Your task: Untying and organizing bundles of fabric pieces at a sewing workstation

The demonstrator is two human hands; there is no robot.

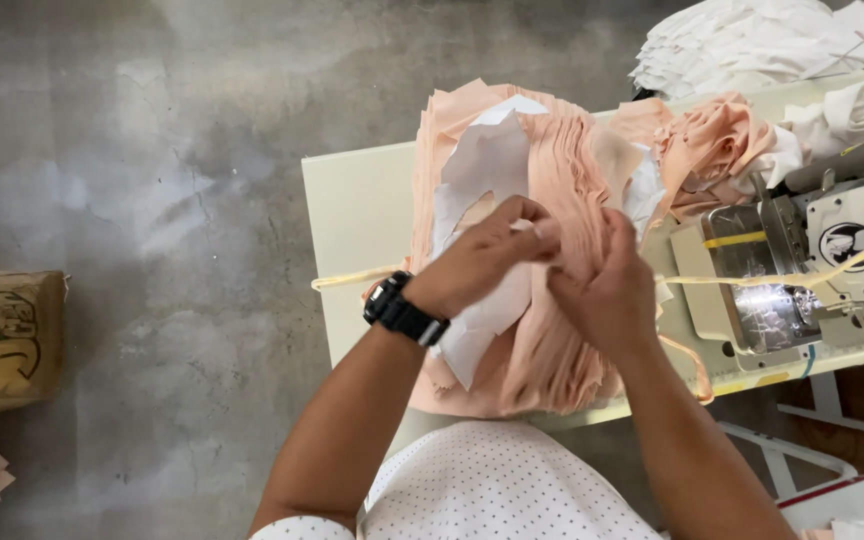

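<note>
Working from the cream table (352,220) as my reference, I record nearest the camera my left hand (482,262), wearing one black wristwatch (404,310), with fingers pinched on one white paper piece (487,190), and my right hand (607,290) closed on the edge of the one tall stack of peach fabric pieces (552,350), which sits on the table's near middle. To the right of the stack on the table stands one sewing machine (832,260), with one loose peach heap (702,140) behind the stack. Beyond the table's far right corner lies one pile of white fabric (752,40), and well left of the table on the concrete floor (152,150) sits one brown sack (2,340).
</note>
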